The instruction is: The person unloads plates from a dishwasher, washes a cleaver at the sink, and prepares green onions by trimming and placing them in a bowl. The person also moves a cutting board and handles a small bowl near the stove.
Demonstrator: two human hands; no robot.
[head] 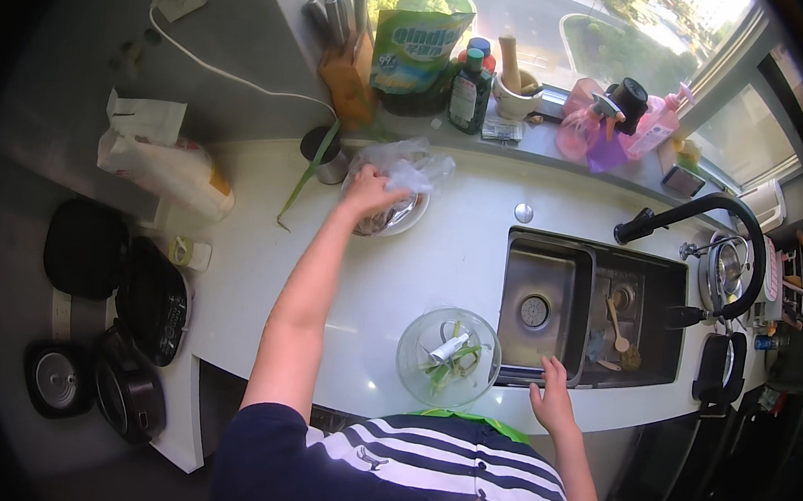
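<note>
My left hand (371, 191) is on a clear plastic bag (418, 168) that lies over a white bowl (417, 220) near the back of the counter; what its fingers grip is partly hidden. Something dark sits under the plastic in the bowl. My right hand (554, 401) hovers by the front edge of the sink, fingers apart, holding nothing. Between my body and the sink's left side stands a glass bowl (410, 380) with green plant scraps (441, 377) and a small white object (449, 348) in it. A long green stalk (309, 167) leans by a dark metal cup (331, 158).
A two-basin sink (547, 261) with a black faucet (740, 204) is at the right; a wooden spoon (618, 328) lies in its right basin. Bottles, a mortar (516, 103) and a knife block (347, 76) line the sill. Black appliances (150, 303) stand at the left.
</note>
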